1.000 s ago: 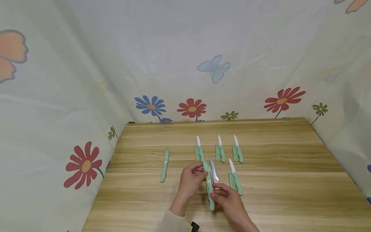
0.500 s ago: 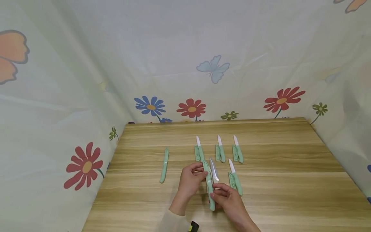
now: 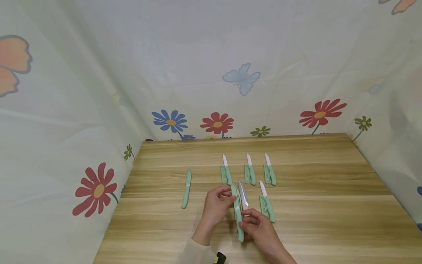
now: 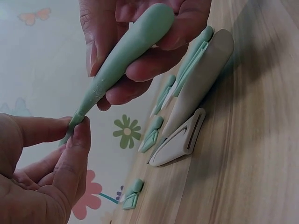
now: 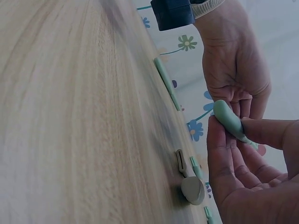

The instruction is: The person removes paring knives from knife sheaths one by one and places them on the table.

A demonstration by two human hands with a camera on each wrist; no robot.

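Both hands hold a green paring knife (image 3: 237,216) above the table, its blade covered by a matching green sheath. Finger and thumb of the left hand (image 3: 215,207) pinch the sheathed end. The right hand (image 3: 262,231) grips the handle (image 4: 126,51), whose rounded butt points back toward the person. Beneath and just right of it lies a larger knife with a bare steel blade (image 3: 243,194). In the left wrist view its beige handle (image 4: 205,74) and a separate beige sheath (image 4: 177,144) show on the wood; the hands partly hide them in the head view.
Another sheathed green knife (image 3: 186,189) lies alone to the left. Farther back are three bare-bladed green knives, including a left one (image 3: 228,172), each beside its sheath. A similar knife (image 3: 269,207) lies right of the hands. Flower-printed curtains (image 3: 178,84) border the wooden table (image 3: 329,176).
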